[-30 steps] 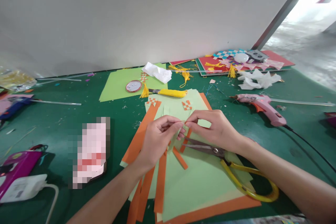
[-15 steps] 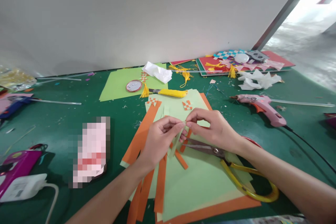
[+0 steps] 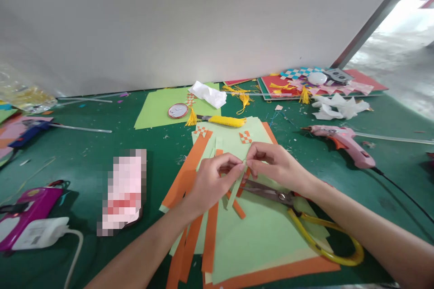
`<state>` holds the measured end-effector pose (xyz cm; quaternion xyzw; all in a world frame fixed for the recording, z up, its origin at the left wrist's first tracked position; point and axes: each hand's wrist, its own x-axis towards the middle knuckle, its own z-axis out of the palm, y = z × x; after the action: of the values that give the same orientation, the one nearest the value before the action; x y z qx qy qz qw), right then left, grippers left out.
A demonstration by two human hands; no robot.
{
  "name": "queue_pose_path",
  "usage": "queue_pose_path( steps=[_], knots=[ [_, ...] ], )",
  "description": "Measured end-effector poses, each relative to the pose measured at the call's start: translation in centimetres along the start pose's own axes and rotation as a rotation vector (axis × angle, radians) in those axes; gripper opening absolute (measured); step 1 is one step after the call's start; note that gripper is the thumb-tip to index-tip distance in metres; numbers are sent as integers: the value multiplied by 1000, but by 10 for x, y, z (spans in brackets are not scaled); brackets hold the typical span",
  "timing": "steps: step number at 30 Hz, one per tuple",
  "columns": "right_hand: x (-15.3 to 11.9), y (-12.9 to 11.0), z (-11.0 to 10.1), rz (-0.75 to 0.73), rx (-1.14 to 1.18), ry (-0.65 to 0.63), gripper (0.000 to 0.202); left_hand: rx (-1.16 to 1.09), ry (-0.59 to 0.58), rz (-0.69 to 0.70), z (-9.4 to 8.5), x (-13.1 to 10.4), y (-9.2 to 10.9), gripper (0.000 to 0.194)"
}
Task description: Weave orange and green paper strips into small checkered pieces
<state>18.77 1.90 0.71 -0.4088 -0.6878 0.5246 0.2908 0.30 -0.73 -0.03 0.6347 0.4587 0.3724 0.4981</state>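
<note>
My left hand (image 3: 220,178) pinches a narrow pale-green paper strip (image 3: 233,193), its thumb and forefinger closed at the upper end. Fingertip to fingertip with it, my right hand (image 3: 273,165) is closed on the same strip, whose tail hangs down toward the left. Under both hands lies a stack of pale-green paper sheets (image 3: 264,239) with orange paper strips (image 3: 210,235) along its left side. Yellow-handled scissors (image 3: 298,212) rest on the stack below my right wrist. Two small orange-and-white woven paper pieces, one of them a checkered square (image 3: 245,137), lie beyond my hands.
A yellow utility knife (image 3: 225,120) lies behind the stack. To the right is a pink glue gun (image 3: 346,142) with its cord; a pixelated pink object (image 3: 125,189) lies left. Crumpled tissue (image 3: 341,106), a round tin (image 3: 178,110) and a purple power strip (image 3: 32,205) surround the work area.
The whole view has shifted slightly, so things appear a little farther right. Both hands keep their pinch on the strip, with only small finger movement.
</note>
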Motion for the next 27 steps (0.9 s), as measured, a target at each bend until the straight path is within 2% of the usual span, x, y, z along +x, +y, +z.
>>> queue_pose_path(
  steps=[7,14,19,27],
  knots=[
    [2,2,-1,46,77,-69,16,5,-21,4,1,0,-3,16],
    [1,3,0,12,-3,-27,18,35,-17,20,1,1,-3,16],
    [1,1,0,13,22,-30,20,52,-8,19,-1,2,-1,19],
    [1,-2,-1,28,-62,-35,15,97,3,47,-5,1,-1,21]
  ],
)
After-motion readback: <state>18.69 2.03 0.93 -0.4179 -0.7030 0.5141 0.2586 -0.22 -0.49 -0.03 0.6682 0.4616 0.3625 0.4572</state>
